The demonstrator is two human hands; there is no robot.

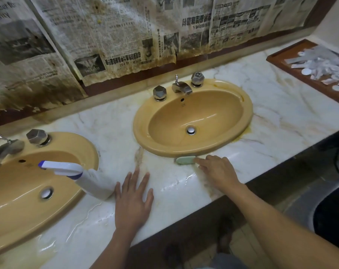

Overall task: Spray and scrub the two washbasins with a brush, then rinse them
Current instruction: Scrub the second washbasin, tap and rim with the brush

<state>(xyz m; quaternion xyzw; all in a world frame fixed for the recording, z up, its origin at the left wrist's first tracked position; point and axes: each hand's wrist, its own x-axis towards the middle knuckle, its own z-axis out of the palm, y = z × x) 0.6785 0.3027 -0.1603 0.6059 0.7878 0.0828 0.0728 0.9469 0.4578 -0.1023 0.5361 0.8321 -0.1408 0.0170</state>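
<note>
Head cam: both hands on the marble counter [110, 123], close to its front edge.
Left hand [132, 199] flat, fingers wide, just beside the white spray bottle [91, 179]; right hand [217, 169] open too, straight fingers touching the pale-green brush [185, 160] against the right basin [248, 105] rim.

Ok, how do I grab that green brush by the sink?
Grip the green brush across its narrow back, from above and the front. It lies flat, lengthwise against the right basin's front rim, so only its top, near side and right end are free.
</note>
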